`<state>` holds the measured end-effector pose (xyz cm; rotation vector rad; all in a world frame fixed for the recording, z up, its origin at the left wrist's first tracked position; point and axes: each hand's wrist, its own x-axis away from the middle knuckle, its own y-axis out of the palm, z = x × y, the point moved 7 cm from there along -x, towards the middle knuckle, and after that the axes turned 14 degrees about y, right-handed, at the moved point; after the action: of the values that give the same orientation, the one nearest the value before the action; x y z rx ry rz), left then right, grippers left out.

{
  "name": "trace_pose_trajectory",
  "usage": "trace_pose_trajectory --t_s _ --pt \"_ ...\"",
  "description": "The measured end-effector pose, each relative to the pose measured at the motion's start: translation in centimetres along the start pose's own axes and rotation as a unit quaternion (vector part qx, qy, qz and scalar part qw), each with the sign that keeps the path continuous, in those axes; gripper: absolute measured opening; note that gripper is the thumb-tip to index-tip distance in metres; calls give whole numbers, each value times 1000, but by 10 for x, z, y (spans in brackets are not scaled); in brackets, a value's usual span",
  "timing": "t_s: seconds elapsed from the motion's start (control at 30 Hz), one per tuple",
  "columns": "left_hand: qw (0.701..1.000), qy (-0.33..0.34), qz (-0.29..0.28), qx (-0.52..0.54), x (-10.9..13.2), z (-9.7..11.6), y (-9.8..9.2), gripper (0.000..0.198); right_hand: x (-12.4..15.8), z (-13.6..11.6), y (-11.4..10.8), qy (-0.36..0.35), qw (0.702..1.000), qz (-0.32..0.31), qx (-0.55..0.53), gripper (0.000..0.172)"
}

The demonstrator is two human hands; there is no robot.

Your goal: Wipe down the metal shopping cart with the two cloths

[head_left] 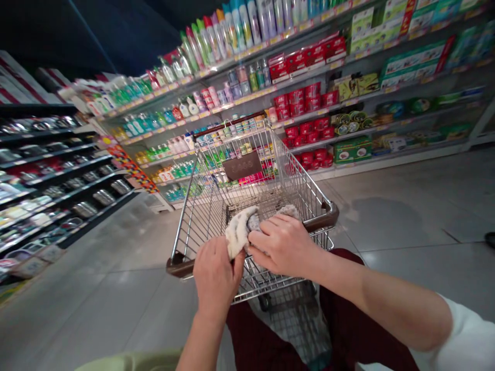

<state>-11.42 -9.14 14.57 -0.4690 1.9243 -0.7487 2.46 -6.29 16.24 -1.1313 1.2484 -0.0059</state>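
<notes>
A pale, grey-patterned cloth (238, 231) is bunched over the middle of the brown handle (322, 219) of a metal shopping cart (305, 178). My left hand (215, 270) is closed on the cloth's near left end, its thumb underneath. Just to the right, my right hand (284, 243) wraps its fingers over the cloth, and a bit of it shows beyond the knuckles. The fabric and both hands hide the handle's middle. Through the wires, the cart's basket shows only its mesh bottom and a brown plate (243, 166) on the far end.
Beyond the cart runs a long shelf (247, 54) of bottles, red tubs (297, 103) and boxes. At left, another shelf (73, 175) holds metal pots. A pale green rounded object (129, 361) is at the bottom edge. Tiled floor (410, 206) extends to the right.
</notes>
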Motion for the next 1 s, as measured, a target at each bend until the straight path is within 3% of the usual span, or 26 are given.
trace_pose_trajectory --t_s 0.37,0.67,0.77,0.93,1.0 --pt "996 35 8 -83 28 -33 -7 33 14 27 -25 -69 996 41 37 20" --pt "995 -87 45 -31 55 -69 -8 26 17 39 -27 -69 997 41 17 19" --pt "991 -119 62 -24 40 -53 -10 25 14 38 -24 -37 998 41 9 18" --pt "989 -5 64 130 -8 26 3 52 9 23 -15 35 999 37 10 16" --pt "988 8 63 142 -19 46 8 66 9 18 -11 64 997 44 20 16"
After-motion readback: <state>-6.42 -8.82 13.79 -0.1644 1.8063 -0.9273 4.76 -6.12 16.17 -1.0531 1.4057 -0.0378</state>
